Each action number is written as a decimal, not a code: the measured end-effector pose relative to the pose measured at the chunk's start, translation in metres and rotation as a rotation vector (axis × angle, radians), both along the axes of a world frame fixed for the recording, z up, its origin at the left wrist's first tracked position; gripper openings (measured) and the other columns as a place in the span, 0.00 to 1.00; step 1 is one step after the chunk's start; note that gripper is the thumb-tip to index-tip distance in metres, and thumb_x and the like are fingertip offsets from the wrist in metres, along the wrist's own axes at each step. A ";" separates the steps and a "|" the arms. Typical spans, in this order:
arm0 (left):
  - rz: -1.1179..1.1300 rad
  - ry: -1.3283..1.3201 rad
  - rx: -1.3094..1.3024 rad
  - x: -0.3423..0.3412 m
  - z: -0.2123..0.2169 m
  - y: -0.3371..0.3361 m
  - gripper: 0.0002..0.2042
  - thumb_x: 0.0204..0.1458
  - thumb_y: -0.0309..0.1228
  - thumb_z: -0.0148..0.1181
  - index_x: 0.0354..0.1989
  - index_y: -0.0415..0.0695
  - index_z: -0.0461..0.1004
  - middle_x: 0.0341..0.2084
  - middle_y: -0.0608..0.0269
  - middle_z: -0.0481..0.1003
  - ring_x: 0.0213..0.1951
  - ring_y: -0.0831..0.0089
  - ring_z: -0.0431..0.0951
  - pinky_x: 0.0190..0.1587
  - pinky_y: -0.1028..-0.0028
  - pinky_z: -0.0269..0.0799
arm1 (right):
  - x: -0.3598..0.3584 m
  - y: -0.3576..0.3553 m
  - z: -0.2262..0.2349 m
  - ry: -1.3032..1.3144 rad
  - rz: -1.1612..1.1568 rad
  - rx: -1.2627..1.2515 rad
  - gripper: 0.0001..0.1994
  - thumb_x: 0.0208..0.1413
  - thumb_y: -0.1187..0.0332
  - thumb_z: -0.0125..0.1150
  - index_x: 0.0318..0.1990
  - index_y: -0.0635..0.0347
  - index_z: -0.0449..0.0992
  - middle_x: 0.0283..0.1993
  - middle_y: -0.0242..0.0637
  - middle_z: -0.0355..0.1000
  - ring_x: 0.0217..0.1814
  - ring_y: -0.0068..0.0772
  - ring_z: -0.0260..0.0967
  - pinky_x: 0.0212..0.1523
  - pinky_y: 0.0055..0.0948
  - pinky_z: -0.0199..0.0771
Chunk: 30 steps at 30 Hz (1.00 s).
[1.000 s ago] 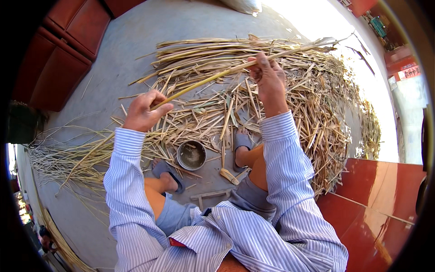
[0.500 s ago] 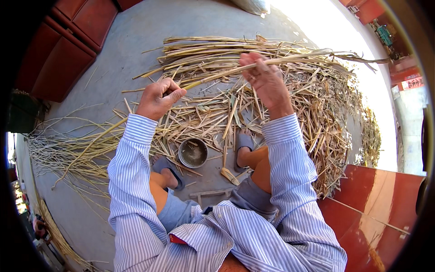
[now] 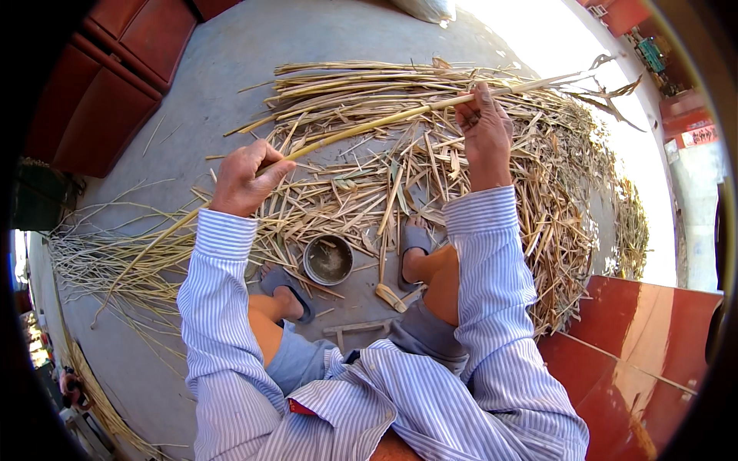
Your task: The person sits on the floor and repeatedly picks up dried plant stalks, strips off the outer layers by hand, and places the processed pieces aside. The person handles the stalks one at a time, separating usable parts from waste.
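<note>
Head view shows the left hand (image 3: 244, 178) closed around and the right hand (image 3: 486, 134) pinching one long stalk (image 3: 384, 122), which uneven bending could snap.

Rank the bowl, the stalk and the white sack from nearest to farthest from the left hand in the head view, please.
Starting from the left hand:
1. Stalk: in its grip, slanting up and right.
2. Bowl: on the floor, lower and to its right in the picture.
3. White sack: far up at the picture's top edge.
</note>
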<state>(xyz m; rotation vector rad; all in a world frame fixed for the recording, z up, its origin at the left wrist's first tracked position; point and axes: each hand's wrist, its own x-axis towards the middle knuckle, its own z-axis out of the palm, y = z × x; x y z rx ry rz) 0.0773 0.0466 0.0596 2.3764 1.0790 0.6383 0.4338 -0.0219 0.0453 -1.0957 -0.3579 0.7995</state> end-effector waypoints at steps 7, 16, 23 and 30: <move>-0.022 -0.216 -0.184 0.016 -0.016 -0.007 0.11 0.50 0.32 0.68 0.33 0.37 0.76 0.26 0.56 0.79 0.28 0.73 0.79 0.32 0.73 0.74 | -0.038 -0.001 -0.017 -0.029 0.265 -0.015 0.11 0.61 0.61 0.61 0.41 0.60 0.76 0.36 0.38 0.80 0.33 0.24 0.78 0.31 0.20 0.78; 0.016 -0.196 -0.298 0.006 -0.011 -0.002 0.10 0.53 0.30 0.68 0.29 0.37 0.75 0.19 0.68 0.74 0.23 0.84 0.69 0.25 0.80 0.65 | 0.034 0.003 -0.014 0.119 -0.020 0.010 0.11 0.63 0.61 0.59 0.39 0.61 0.76 0.34 0.34 0.76 0.33 0.24 0.73 0.31 0.22 0.74; 0.032 -0.238 -0.327 0.002 -0.018 0.004 0.11 0.51 0.32 0.70 0.27 0.38 0.76 0.17 0.67 0.73 0.21 0.83 0.69 0.23 0.79 0.65 | -0.051 0.004 -0.006 0.114 0.489 0.217 0.14 0.64 0.64 0.57 0.48 0.66 0.72 0.45 0.44 0.78 0.46 0.33 0.78 0.43 0.26 0.81; 0.045 -0.181 0.114 0.023 -0.013 -0.009 0.12 0.47 0.34 0.72 0.25 0.40 0.76 0.17 0.62 0.75 0.19 0.73 0.73 0.22 0.74 0.66 | -0.058 0.007 -0.006 0.028 0.263 0.020 0.13 0.60 0.60 0.62 0.42 0.61 0.75 0.38 0.39 0.79 0.37 0.28 0.79 0.34 0.21 0.79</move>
